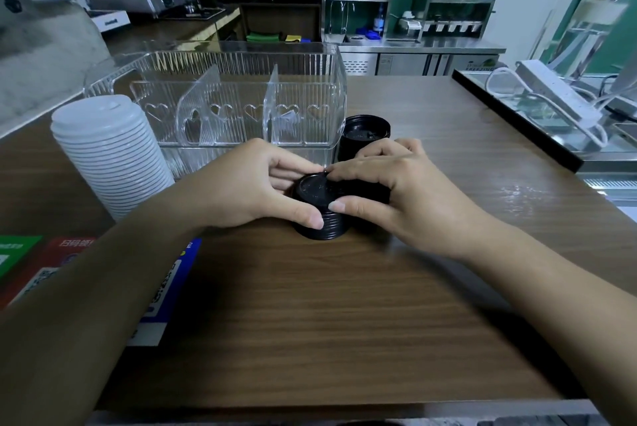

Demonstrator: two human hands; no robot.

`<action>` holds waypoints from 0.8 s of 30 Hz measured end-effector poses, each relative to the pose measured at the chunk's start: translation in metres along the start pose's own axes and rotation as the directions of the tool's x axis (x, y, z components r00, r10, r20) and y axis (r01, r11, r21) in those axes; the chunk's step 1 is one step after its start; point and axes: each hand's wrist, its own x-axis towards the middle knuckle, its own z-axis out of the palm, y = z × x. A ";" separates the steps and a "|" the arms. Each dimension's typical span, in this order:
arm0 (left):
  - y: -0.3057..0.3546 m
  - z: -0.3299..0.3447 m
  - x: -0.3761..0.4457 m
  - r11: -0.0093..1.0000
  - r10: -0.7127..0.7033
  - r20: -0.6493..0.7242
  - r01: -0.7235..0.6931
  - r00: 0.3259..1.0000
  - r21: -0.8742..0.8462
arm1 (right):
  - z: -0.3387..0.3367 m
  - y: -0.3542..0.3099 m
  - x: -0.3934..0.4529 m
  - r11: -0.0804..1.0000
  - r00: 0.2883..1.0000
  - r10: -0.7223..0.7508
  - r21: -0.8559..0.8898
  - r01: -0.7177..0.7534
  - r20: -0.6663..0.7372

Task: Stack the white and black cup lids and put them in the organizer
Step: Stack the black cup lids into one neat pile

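Both my left hand and right hand pinch the short upright stack of ribbed black plastic lids on the wooden counter, the clear ribbed plastic organizer standing just beyond my fingertips, nearer my left.

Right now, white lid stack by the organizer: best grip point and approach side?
Probably grip the white lid stack low on its ribbed side wall, hands on opposite flanks, coming from the near side. It leans slightly and widens toward the base, so a top pinch would lift only a few lids. The clear organizer blocks the far right side; both hands are on the black lids.
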 end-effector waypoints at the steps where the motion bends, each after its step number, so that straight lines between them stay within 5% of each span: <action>1: -0.002 0.000 0.000 1.000 -0.008 -0.002 0.008 1.000 -0.015 | 0.000 0.000 0.000 1.000 1.000 0.002 0.003 -0.002 -0.004; 14: -0.010 0.002 0.000 0.996 0.047 -0.045 -0.043 0.998 0.082 | -0.055 0.028 -0.006 0.991 0.994 0.110 -0.082 -0.108 0.021; 24: -0.011 0.004 0.002 0.988 0.084 -0.027 -0.080 0.996 0.130 | -0.046 0.029 -0.003 0.999 0.999 0.041 -0.025 -0.040 0.013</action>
